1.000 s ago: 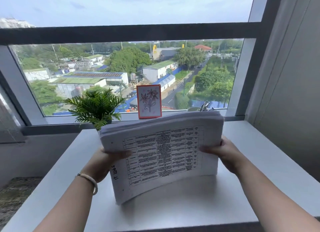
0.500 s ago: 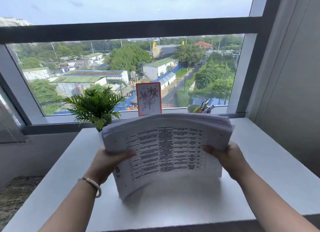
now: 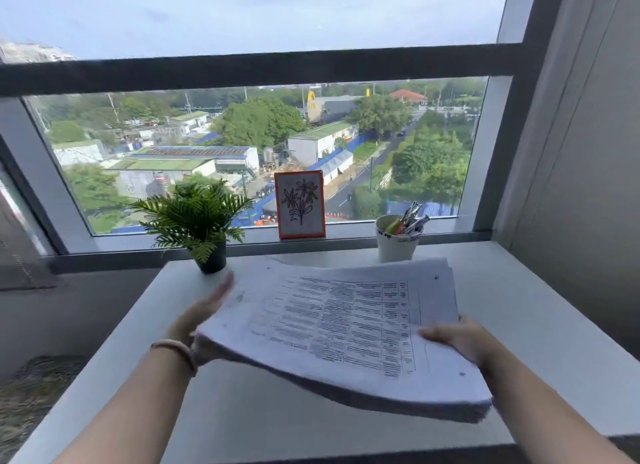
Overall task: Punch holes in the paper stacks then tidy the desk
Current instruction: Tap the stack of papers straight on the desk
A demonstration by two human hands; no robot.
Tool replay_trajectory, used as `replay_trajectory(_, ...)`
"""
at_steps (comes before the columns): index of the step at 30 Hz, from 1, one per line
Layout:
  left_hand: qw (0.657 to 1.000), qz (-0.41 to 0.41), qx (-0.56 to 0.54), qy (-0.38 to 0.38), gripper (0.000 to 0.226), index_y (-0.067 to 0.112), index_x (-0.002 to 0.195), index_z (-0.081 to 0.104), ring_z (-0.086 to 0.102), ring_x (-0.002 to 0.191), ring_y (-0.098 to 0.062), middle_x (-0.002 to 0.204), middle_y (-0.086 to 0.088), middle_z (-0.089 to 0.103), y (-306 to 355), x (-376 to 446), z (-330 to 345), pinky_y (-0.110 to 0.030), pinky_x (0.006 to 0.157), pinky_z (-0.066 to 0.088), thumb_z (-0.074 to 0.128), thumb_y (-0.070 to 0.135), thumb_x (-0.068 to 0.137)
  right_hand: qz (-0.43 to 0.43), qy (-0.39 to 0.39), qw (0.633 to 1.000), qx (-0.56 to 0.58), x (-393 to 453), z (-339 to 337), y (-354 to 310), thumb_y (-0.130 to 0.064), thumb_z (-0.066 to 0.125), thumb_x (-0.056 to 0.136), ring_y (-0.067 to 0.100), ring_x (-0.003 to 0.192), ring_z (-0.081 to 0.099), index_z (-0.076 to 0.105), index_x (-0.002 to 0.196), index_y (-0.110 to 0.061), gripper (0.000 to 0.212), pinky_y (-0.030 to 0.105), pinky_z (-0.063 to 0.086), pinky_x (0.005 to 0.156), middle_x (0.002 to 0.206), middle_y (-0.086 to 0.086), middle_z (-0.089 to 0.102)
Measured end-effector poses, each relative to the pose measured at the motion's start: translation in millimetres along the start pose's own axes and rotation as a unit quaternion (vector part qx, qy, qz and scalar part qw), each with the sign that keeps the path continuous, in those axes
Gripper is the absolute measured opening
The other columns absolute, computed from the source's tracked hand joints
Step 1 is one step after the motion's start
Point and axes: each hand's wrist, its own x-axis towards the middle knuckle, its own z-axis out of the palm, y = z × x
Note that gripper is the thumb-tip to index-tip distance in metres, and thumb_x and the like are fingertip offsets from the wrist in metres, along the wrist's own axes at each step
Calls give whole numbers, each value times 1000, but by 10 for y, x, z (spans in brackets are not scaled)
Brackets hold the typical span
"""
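A thick paper stack (image 3: 346, 328) with a printed table on its top sheet lies nearly flat, held just above the white desk (image 3: 540, 325). Two small punched holes show along its right margin. My left hand (image 3: 199, 320) is at the stack's left edge, mostly under it, fingers stretched toward the plant. My right hand (image 3: 457, 339) grips the right edge with the thumb on top. The stack's near right corner sags low over the desk. No hole punch is in view.
A small potted fern (image 3: 197, 221) stands at the desk's back left. An orange-framed flower drawing (image 3: 300, 204) leans on the windowsill. A white cup of pens (image 3: 396, 236) sits at the back right. A grey wall runs along the right.
The stack stood upright on its edge between both hands; it has tipped down toward flat, and my left hand has slid under its left side.
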Motion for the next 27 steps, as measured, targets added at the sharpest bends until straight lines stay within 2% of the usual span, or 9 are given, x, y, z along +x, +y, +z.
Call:
replay_trajectory(2,979,38,-198,12,113,-2,126,56,65,103,-38,120,-24,63,-301,86,-102,-51,88,53,91,54,35,34,67,995,67,68,81,267,11,52,86,33,62,69,59,106,15,22,32,56,47,82,24,71)
replay_trajectory(4,961,2,-277,-14,122,-2,127,48,55,114,-46,125,-28,57,-672,119,25,-59,96,42,88,60,30,59,98,982,151,165,228,542,9,52,86,36,79,67,59,111,12,26,41,58,67,97,25,69)
replay_trajectory(6,976,-57,-208,-4,95,-4,122,51,57,111,-42,119,-26,60,-945,120,372,-57,99,41,76,60,57,55,118,975,177,134,474,755,9,56,85,35,84,65,62,107,9,23,47,54,78,99,22,68)
replay_trajectory(9,992,-102,-65,31,37,-6,120,56,70,80,-35,97,-24,70,-1079,220,708,-46,68,58,58,18,90,2,120,979,166,3,713,947,6,65,83,30,80,68,67,100,5,18,38,55,72,94,16,71)
replay_trajectory(14,986,-150,48,58,15,-10,95,54,68,51,-32,69,-22,69,-847,239,455,-46,57,57,40,-4,97,38,-151,949,275,-192,340,748,-53,85,57,45,126,48,56,130,2,96,60,38,103,136,30,50)
replay_trajectory(18,981,-171,92,31,17,-11,95,58,71,63,-34,80,-24,70,-764,171,225,-47,55,57,43,-5,94,112,-328,906,243,96,77,605,-91,36,69,41,143,21,24,147,2,122,50,14,117,152,27,22)
replay_trajectory(22,981,-169,89,31,17,-10,96,61,70,63,-35,81,-25,70,-785,121,140,-50,58,57,53,-5,81,167,-211,963,0,314,185,484,-40,95,45,33,100,68,67,116,0,86,45,51,94,119,23,65)
replay_trajectory(24,980,-162,110,27,27,-5,98,61,69,60,-33,77,-22,69,-751,163,142,-48,60,58,64,4,73,200,-165,958,-121,396,262,476,-16,94,41,34,100,67,61,120,4,88,49,46,101,117,23,66)
replay_trajectory(27,968,-150,198,17,41,0,109,60,68,68,-31,88,-20,68,-694,267,212,-48,76,57,71,17,73,227,-120,941,-219,457,375,401,0,72,71,38,109,62,55,126,11,59,52,46,100,119,24,64)
